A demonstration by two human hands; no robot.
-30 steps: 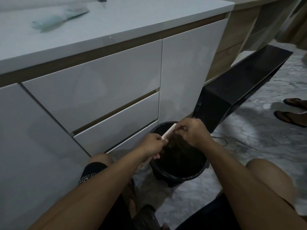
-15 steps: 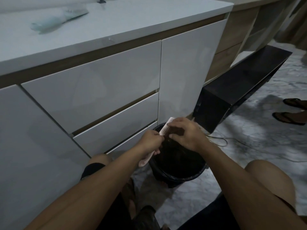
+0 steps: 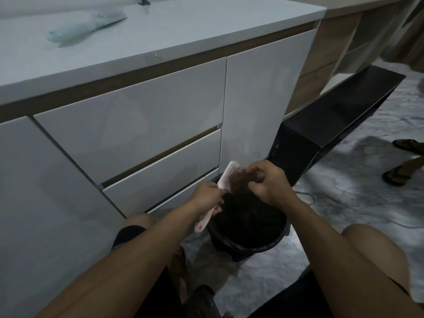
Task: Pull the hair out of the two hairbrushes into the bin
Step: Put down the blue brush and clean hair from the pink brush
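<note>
At centre frame I see the left hand (image 3: 207,198) wrapped around the pink hairbrush (image 3: 226,177) handle, bristles facing right — directly over the black bin (image 3: 247,244). The right hand (image 3: 267,180) pinches a brown hair clump (image 3: 241,180) (fingers curled in). The second, pale hairbrush (image 3: 85,25) lies on the countertop (image 3: 183,31), upper left.

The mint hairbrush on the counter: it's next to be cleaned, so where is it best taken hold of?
Judging by its pose, grip the mint hairbrush by its handle, the rounded end pointing left toward the counter front edge. Come from above and the near side; the bristled head lies farther back, to the right.
</note>
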